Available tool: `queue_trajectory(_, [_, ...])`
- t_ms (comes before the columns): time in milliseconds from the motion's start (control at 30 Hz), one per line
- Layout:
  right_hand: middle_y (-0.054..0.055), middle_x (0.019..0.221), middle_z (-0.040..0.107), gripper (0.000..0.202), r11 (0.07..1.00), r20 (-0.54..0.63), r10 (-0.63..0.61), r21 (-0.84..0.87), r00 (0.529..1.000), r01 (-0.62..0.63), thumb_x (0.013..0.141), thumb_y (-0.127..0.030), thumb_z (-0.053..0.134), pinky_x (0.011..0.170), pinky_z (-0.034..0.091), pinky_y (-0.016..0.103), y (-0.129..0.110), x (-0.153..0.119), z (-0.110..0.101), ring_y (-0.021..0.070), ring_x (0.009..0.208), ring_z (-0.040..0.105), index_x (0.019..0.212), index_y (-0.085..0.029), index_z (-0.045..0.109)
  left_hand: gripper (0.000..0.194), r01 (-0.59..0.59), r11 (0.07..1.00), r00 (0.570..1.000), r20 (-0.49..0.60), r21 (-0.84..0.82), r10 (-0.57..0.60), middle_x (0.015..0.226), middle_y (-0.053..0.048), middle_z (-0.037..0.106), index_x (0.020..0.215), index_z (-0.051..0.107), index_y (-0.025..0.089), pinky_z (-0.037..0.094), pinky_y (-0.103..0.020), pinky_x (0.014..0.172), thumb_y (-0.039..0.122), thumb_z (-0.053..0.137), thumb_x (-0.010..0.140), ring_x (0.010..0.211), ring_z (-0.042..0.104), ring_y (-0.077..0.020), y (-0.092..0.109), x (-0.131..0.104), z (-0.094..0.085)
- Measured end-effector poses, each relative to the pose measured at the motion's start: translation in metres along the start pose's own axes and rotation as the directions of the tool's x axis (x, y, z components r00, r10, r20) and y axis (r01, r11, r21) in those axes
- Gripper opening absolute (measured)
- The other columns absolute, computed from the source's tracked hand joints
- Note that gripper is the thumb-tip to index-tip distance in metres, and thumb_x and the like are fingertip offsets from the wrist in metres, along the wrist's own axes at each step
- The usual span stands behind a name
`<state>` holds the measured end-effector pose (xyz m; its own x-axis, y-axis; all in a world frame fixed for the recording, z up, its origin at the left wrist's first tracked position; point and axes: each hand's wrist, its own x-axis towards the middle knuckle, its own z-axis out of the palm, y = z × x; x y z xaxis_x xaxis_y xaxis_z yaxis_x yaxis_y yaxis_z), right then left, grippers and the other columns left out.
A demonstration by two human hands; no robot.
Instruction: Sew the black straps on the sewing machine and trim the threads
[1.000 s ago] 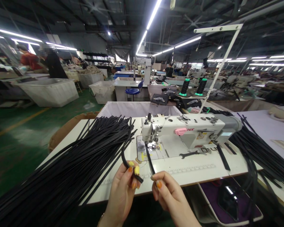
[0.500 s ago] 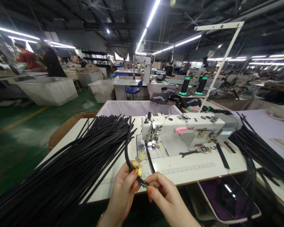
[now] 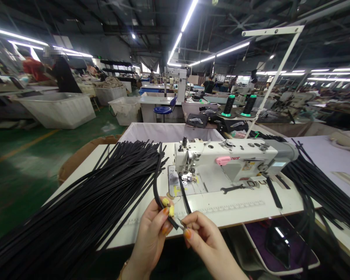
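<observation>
My left hand (image 3: 156,223) pinches a black strip (image 3: 156,186) near its lower end, which points toward my other hand. Yellow wrapping (image 3: 171,211) covers parts of the left fingers. In my right hand (image 3: 200,233), thumb and fingers close on a small pointed metal tool (image 3: 181,224), its tip beside the strip's end. Behind the hands stands a white sewing machine (image 3: 221,157); another black strip (image 3: 185,196) runs from under its presser foot toward me. A large bundle of black strips (image 3: 105,186) lies left of the machine.
On the white table (image 3: 218,217) are a wrench (image 3: 232,189) and a printed ruler. Two black thread spools (image 3: 229,105) stand behind the machine. More black strips hang at the right, above a purple-lined container (image 3: 256,243). People are in the background.
The strip's end and the metal tool are now slightly apart, with the end clearly visible. My right hand has shifted a little to the right.
</observation>
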<state>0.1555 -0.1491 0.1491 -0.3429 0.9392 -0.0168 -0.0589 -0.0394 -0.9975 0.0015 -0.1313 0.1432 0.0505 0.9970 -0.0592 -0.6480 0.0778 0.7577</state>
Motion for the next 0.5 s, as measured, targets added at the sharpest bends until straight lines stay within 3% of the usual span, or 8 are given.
queue_trajectory(333, [-0.006, 0.063, 0.049, 0.023, 0.998, -0.042, 0.003, -0.069, 0.999, -0.006, 0.089, -0.041, 0.057, 0.057, 0.031, 0.024, 0.0075, 0.0003, -0.0020, 0.0083, 0.059, 0.042, 0.091, -0.018, 0.058, 0.018, -0.010, 1.000, 1.000, 0.001, 0.004, 0.010, 0.068, 0.003, 0.048, 0.087, 0.063, 0.017, 0.031, -0.014, 0.049, 0.030, 0.072, 0.078, 0.052, 0.033, -0.0034, -0.0012, 0.0004, 0.0001])
queue_trajectory(500, [-0.005, 0.070, 0.049, 0.023, 0.999, -0.031, -0.002, -0.042, 1.000, 0.000, 0.087, -0.041, 0.060, 0.060, 0.031, 0.024, 0.0043, -0.0017, -0.0024, 0.0084, 0.064, 0.041, 0.096, -0.020, 0.058, 0.022, -0.009, 1.000, 1.000, -0.014, 0.006, 0.009, 0.068, 0.003, 0.049, 0.089, 0.064, 0.017, 0.032, -0.014, 0.049, 0.032, 0.074, 0.077, 0.053, 0.035, -0.0038, -0.0020, 0.0007, -0.0008])
